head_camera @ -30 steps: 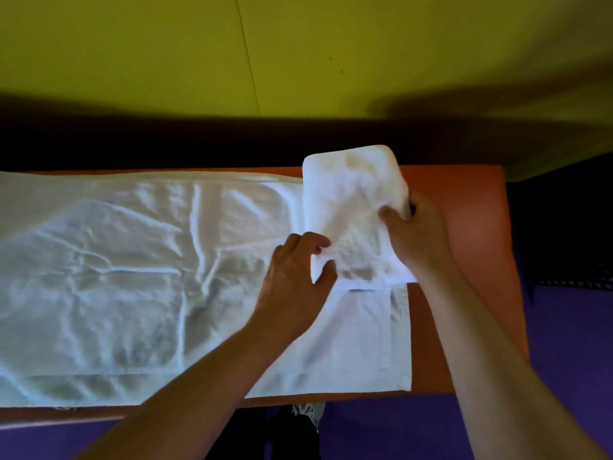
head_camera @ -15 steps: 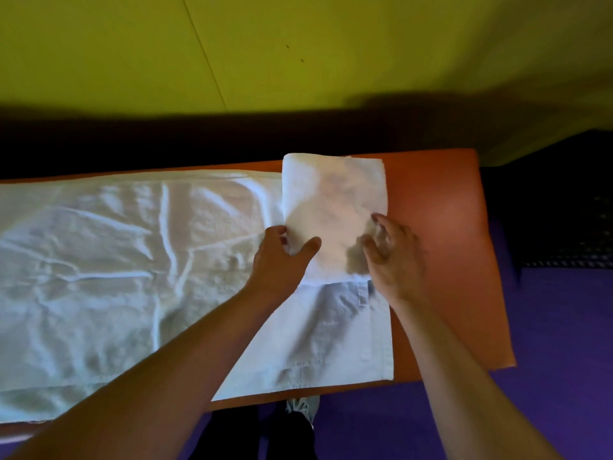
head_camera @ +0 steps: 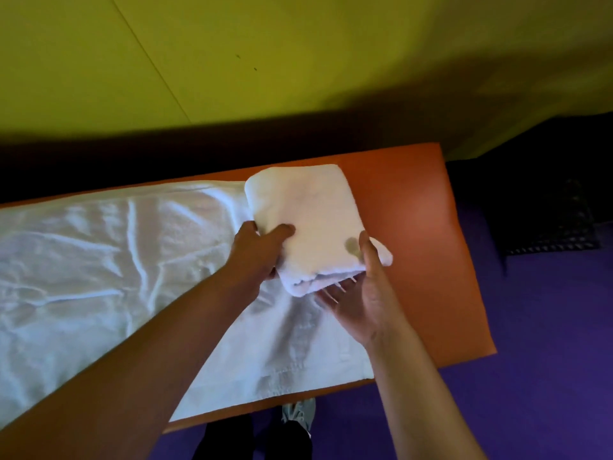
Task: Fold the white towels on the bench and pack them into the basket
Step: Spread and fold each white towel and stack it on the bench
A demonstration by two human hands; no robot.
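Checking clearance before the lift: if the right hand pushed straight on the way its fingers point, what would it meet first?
The right hand already meets the folded towel; its fingers seem to slide under the near edge. Depth is unclear.

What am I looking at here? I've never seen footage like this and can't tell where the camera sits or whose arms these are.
There is no machine: a person wears a camera on the head, looking down at their own bare arms. An orange bench stands before a yellow-green wall. A large white towel lies spread flat on it. The left hand and right hand together hold a smaller folded towel, the right palm under its near edge. The dark object at right may be the basket; it is too dim to tell.
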